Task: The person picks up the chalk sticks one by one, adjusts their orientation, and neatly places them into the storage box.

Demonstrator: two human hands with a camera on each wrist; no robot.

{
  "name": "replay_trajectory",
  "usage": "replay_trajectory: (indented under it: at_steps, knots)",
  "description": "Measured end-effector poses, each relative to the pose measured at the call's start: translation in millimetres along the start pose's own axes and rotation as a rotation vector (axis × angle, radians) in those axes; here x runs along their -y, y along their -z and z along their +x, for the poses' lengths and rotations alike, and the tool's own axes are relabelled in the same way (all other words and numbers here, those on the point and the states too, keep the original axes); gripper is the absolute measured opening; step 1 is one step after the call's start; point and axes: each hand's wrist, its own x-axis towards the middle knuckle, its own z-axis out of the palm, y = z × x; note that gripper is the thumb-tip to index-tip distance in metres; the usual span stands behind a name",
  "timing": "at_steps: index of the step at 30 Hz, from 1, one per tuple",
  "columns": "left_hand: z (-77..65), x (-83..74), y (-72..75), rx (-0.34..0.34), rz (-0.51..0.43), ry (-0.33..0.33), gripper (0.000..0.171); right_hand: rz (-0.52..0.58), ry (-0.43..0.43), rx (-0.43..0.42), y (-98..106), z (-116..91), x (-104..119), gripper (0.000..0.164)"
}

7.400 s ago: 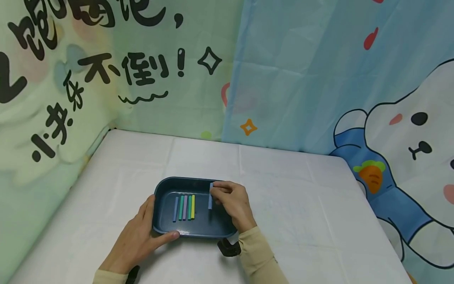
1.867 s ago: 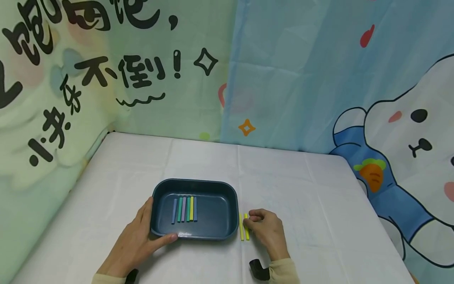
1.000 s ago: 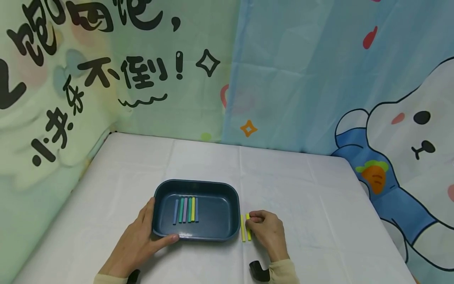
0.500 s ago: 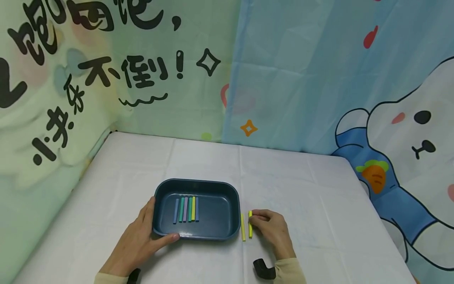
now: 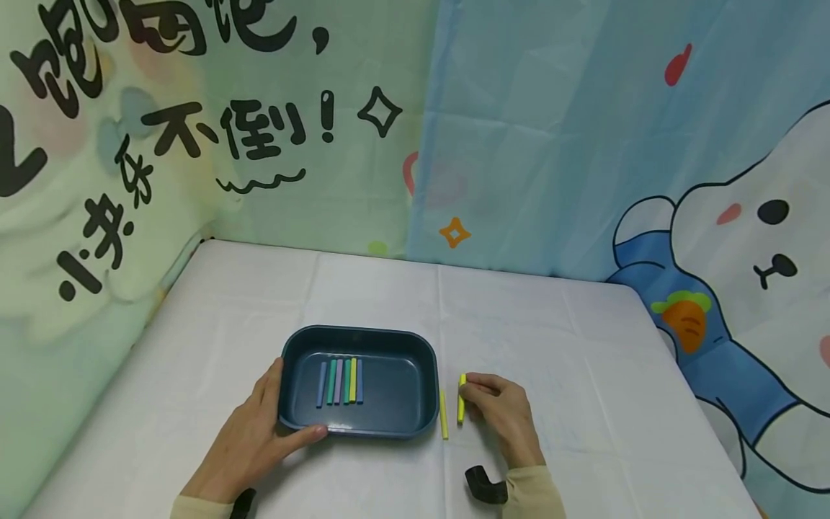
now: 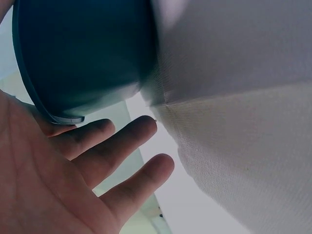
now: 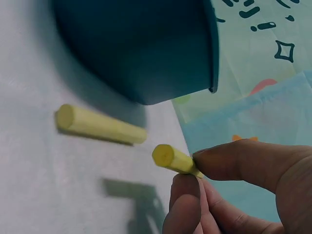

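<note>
My right hand [image 5: 506,414] pinches a yellow stick of chalk [image 7: 170,157] between thumb and fingertips. It is held just above the table, as its separate shadow shows. A second yellow chalk stick [image 5: 444,415] lies on the table, between that hand and the right side of a dark blue tray [image 5: 405,435]. At the tray's left, my left hand [image 5: 249,436] rests with its fingers along the side and its thumb at the front rim; in the left wrist view its fingers [image 6: 141,180] are extended. Inside the tray, blue, green, purple and yellow chalk sticks [image 5: 339,382] lie in a row.
A white cloth [image 5: 570,360] covers the table. Behind it hangs a printed backdrop [image 5: 519,144] with dark lettering and a cartoon bear. Dark wrist mounts [image 5: 485,486] show by the sleeves.
The blue chalk my right hand held earlier now lies at the row's right end. That hand has since gripped a yellow stick and lifted it slightly away. The left hand has stayed put.
</note>
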Motion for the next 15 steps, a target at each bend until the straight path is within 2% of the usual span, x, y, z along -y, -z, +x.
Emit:
replay_trajectory:
  at_steps: [15]
  knots:
    - [-0.7,0.2,1.1,-0.001,-0.003,-0.003,0.126,0.131,0.020,0.076,-8,-2,16,0.038]
